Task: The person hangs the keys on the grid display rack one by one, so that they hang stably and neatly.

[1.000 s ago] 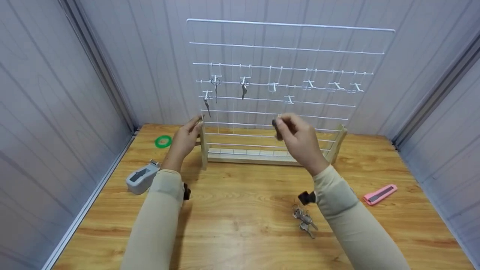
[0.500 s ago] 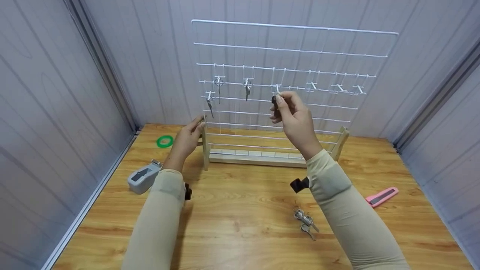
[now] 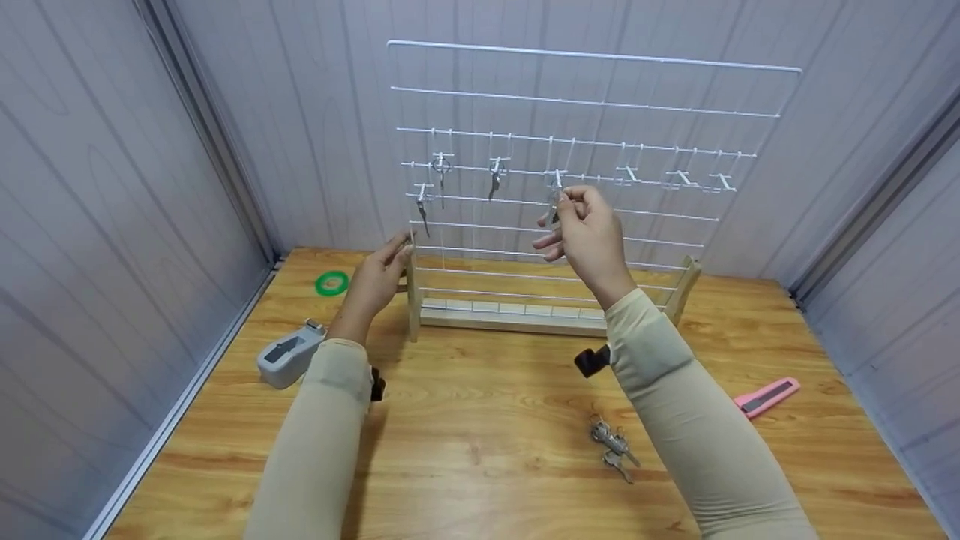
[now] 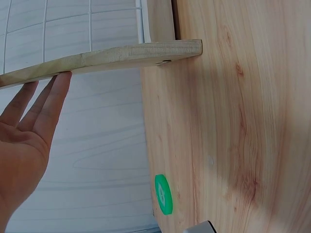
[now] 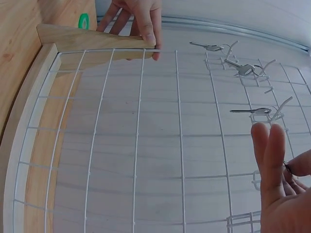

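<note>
A white wire grid rack [image 3: 592, 105] stands in a wooden base [image 3: 510, 319] at the back of the table. My left hand [image 3: 379, 270] rests with straight fingers [image 4: 51, 104] against the rack's left wooden post [image 4: 121, 56]. My right hand [image 3: 579, 225] is raised to a hook [image 3: 556, 178] in the middle of the grid and pinches a small key [image 3: 554, 214] between thumb and forefinger. Three keys [image 3: 495, 178] hang on hooks to the left, also seen as hung keys [image 5: 252, 111] in the right wrist view. The pinched key is mostly hidden by my fingers [image 5: 272, 155].
A bunch of loose keys [image 3: 615, 444] lies on the wooden table [image 3: 480, 450] near my right forearm. A green tape ring [image 3: 331, 283] and a grey tape dispenser [image 3: 289, 358] sit at the left, a pink utility knife [image 3: 769, 395] at the right. Grey panel walls close in on three sides.
My right hand rose with the key from in front of the lower wires up to the middle hook. The left hand stayed on the post.
</note>
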`<state>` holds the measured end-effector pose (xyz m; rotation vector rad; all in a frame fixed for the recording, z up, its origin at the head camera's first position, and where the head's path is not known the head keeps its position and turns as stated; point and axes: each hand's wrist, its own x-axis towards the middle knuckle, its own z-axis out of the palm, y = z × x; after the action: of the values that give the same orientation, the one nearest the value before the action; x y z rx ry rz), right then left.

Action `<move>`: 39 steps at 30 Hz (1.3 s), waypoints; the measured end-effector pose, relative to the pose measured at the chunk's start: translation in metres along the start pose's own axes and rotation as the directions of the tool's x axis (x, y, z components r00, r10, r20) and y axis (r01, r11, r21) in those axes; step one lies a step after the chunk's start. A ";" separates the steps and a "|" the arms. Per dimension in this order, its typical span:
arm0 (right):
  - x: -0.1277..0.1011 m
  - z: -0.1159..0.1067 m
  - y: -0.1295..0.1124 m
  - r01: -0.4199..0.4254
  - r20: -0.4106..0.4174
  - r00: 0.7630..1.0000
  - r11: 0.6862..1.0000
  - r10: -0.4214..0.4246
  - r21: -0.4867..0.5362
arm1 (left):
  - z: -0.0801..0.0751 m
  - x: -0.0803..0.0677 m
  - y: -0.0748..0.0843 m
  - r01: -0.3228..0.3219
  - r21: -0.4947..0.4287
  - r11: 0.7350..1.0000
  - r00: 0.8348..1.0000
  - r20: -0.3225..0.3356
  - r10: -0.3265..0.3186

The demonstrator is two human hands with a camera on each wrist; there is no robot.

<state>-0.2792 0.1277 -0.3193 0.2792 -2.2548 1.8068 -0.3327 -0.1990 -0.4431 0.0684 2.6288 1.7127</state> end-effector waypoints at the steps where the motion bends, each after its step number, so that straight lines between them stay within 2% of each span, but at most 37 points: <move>1: 0.001 0.000 0.000 -0.014 0.001 1.000 1.000 0.014 -0.001 | 0.000 0.000 0.000 -0.002 -0.002 1.000 1.000 -0.001 0.002; 7: 0.004 0.000 0.003 -0.063 0.020 0.998 0.997 0.064 -0.032 | 0.001 -0.001 0.000 -0.009 -0.015 1.000 1.000 -0.005 0.009; 13: -0.007 -0.010 0.005 -0.042 0.078 0.995 0.980 0.058 -0.192 | 0.001 -0.001 0.001 -0.005 -0.013 1.000 1.000 0.000 0.005; 19: -0.028 -0.028 0.000 0.048 0.111 0.994 0.930 -0.008 -0.363 | 0.001 0.000 0.000 -0.005 -0.020 1.000 1.000 0.008 0.005; 24: -0.054 -0.050 0.000 0.100 0.141 0.989 0.914 -0.047 -0.394 | 0.001 0.001 -0.002 0.003 -0.022 1.000 1.000 0.008 -0.003; 28: -0.074 -0.065 0.013 0.102 0.191 0.981 0.903 -0.022 -0.418 | 0.001 0.002 -0.003 0.009 -0.023 1.000 1.000 0.008 -0.009; 30: -0.083 -0.070 0.027 0.087 0.244 0.969 0.893 0.026 -0.443 | 0.001 0.002 -0.002 0.004 -0.021 1.000 1.000 0.006 -0.004; 32: -0.091 -0.074 0.046 0.064 0.305 0.947 0.874 0.098 -0.481 | 0.001 0.001 -0.002 0.001 -0.023 1.000 1.000 0.001 -0.001; 35: -0.105 -0.081 0.078 0.055 0.393 0.895 0.822 0.212 -0.567 | 0.001 0.000 -0.002 0.004 -0.022 1.000 1.000 0.001 -0.004; 39: -0.125 -0.092 0.117 0.081 0.470 0.816 0.740 0.335 -0.667 | 0.000 -0.001 0.000 0.011 -0.014 1.000 1.000 0.007 -0.011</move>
<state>-0.1882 0.2431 -0.4469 0.5807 -3.2405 0.8770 -0.3316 -0.1988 -0.4434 0.0593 2.6064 1.7247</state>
